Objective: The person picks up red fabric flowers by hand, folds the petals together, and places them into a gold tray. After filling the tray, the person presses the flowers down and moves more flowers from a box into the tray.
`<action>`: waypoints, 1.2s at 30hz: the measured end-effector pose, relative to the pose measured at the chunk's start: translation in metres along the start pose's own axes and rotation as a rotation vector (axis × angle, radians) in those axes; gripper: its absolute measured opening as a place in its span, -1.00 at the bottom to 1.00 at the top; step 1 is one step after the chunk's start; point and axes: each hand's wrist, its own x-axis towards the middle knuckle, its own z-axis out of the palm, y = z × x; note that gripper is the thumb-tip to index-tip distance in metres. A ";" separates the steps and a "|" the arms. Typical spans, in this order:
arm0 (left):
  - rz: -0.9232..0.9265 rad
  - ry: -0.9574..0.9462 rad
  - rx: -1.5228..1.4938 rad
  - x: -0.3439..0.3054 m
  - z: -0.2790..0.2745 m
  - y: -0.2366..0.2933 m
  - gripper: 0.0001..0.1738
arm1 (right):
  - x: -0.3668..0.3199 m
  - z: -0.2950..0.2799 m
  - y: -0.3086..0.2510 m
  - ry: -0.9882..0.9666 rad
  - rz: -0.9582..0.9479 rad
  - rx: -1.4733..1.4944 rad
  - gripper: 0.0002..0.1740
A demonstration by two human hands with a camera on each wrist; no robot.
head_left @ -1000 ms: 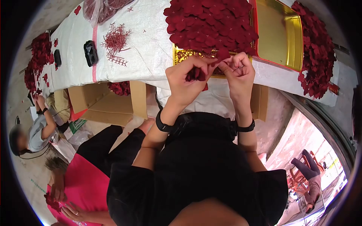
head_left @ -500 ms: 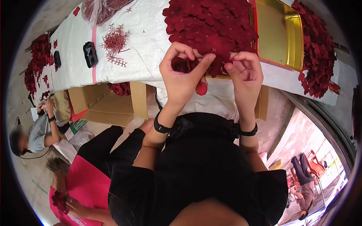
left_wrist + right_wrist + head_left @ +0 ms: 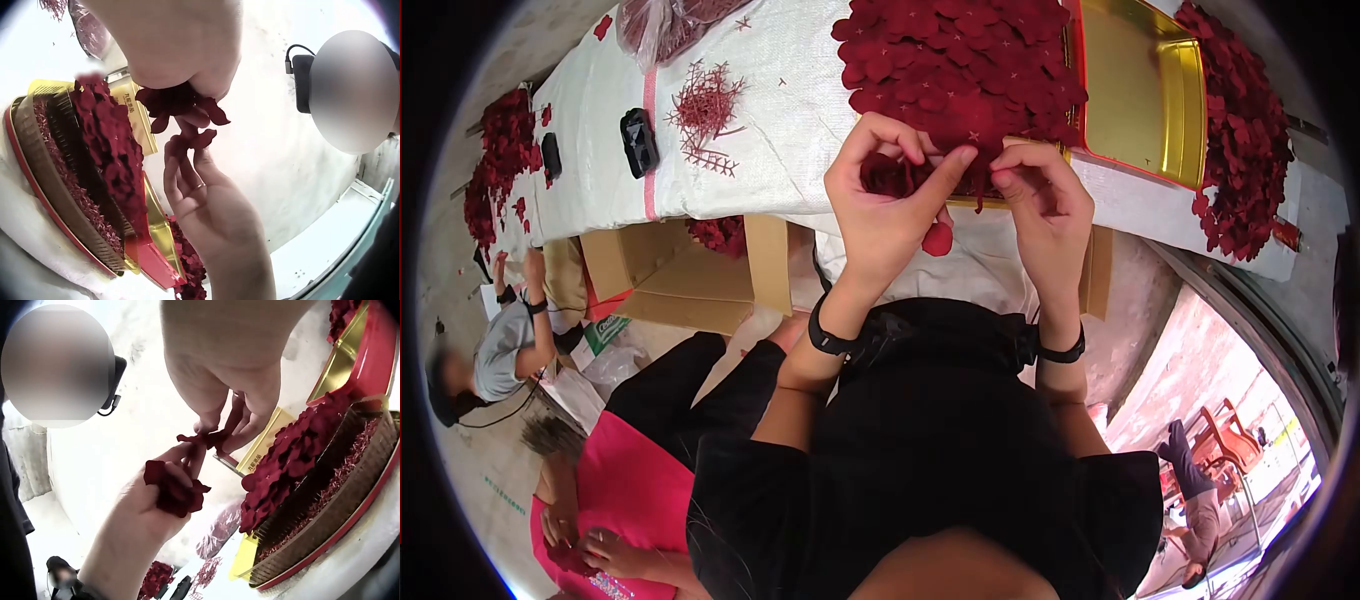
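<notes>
My left hand curls round a gathered bunch of dark red fabric petals, and a loose rounded petal hangs below it. Its thumb and forefinger also pinch a flat red petal piece marked with a small pale cross. My right hand, ringed on one finger, pinches the other edge of that piece between thumb and fingertips. Both hands are raised just in front of a broad heap of red petal pieces. From above, the fingers partly hide the bunch.
A gold-lined red box stands right of the heap, with more petals beyond. Leftward lie a pile of thin red sprigs, a black device and a plastic bag. A cardboard box is below; other people sit at left.
My hands have drawn apart from where their fingertips met, and the cross-marked petal piece now shows spread between them. Over the last half second, my right fingertips came slightly nearer the left.
</notes>
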 end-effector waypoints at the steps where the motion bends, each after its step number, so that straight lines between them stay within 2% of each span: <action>1: -0.010 0.003 0.004 -0.001 0.001 0.001 -0.63 | 0.000 0.000 -0.001 -0.006 0.025 0.017 -0.82; 5: 0.043 -0.009 0.063 -0.001 -0.001 -0.005 -0.64 | 0.001 -0.001 0.004 -0.028 0.055 0.064 -0.82; 13: 0.064 -0.021 0.099 0.000 -0.003 -0.009 -0.65 | 0.000 0.002 0.012 0.046 0.062 0.146 -0.81; 16: 0.030 -0.013 0.064 0.001 -0.002 -0.007 -0.65 | 0.001 -0.001 0.014 0.042 0.073 0.133 -0.83; 19: -0.084 -0.014 -0.031 0.002 0.000 0.001 -0.63 | 0.002 -0.003 0.015 0.023 0.093 0.151 -0.85; 23: -0.074 0.011 -0.016 0.002 0.001 0.001 -0.62 | 0.002 -0.004 0.016 0.012 0.145 0.260 -0.87; 36: -0.002 0.009 0.088 0.001 0.001 -0.005 -0.62 | 0.005 -0.006 0.009 -0.071 0.099 0.150 -0.88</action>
